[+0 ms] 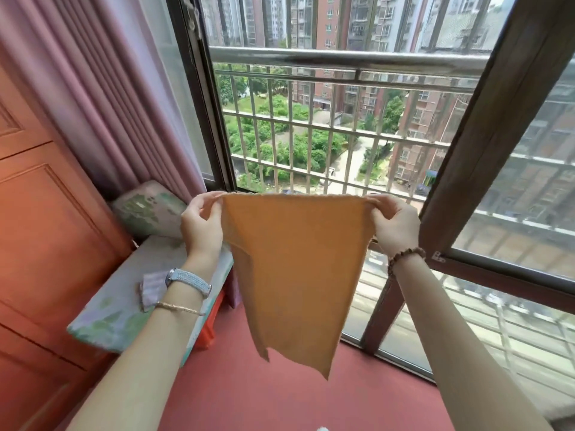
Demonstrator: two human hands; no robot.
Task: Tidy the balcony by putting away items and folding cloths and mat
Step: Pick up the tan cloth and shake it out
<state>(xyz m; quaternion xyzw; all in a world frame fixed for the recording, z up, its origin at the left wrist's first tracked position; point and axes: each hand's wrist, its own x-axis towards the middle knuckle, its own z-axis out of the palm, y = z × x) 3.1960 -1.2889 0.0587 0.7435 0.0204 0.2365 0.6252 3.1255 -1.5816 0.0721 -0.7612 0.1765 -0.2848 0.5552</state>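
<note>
Cloth [295,269], orange, thin and limp, is hanging in the air before the window railing [342,59], my left grip [202,225] and right grip [393,222] each pinching a top corner. It is looking light and soft, so I am judging the corners the best hold for folding. The open window frame [497,126] is crowding my right and the cushioned surface [118,306] my left, leaving room downward toward the red floor [280,399].
</note>
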